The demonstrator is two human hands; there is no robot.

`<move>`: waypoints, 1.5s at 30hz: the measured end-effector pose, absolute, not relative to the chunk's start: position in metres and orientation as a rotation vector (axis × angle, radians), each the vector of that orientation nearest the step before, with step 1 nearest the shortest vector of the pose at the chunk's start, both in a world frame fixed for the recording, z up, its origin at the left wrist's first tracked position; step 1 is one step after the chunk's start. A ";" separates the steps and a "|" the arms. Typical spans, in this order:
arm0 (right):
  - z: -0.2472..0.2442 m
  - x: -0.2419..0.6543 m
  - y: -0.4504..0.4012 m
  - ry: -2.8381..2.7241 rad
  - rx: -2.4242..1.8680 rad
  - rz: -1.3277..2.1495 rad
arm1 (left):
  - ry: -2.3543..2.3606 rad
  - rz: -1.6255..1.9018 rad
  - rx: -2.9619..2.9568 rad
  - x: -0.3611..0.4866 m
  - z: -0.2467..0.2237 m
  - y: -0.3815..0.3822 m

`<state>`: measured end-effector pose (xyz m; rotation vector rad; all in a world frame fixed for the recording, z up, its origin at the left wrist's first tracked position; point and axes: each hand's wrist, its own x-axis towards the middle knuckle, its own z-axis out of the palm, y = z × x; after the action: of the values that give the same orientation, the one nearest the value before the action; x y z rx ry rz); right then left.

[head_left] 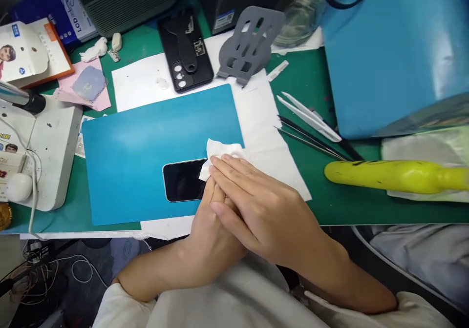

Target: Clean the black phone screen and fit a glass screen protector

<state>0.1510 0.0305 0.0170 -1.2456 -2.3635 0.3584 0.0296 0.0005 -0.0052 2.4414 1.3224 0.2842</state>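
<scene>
A smartphone (pixel 184 181) with a dark screen lies face up on a blue mat (pixel 128 157), its right part hidden under my hands. My right hand (pixel 262 203) presses a white wipe (pixel 222 149) against the phone, fingers together and stretched over it. Below and partly under it, my left hand (pixel 214 225) grips the phone's right end. Most of the left fingers are covered by the right hand, so their exact hold is hard to see.
Behind the mat are a black phone back cover (pixel 186 54) and a grey phone stand (pixel 249 42). White tweezers (pixel 311 115) and dark tweezers (pixel 311 137) lie to the right, near a yellow bottle (pixel 388 175). A white box-like device (pixel 54 157) stands left.
</scene>
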 end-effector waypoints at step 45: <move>-0.024 0.179 -0.029 -2.046 -0.763 0.574 | 1.652 1.051 2.632 -0.136 0.026 0.004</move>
<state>0.1791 -0.0292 -0.0243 -0.7627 -2.0462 0.5741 -0.1356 0.0040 0.0260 2.6322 1.6517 1.0508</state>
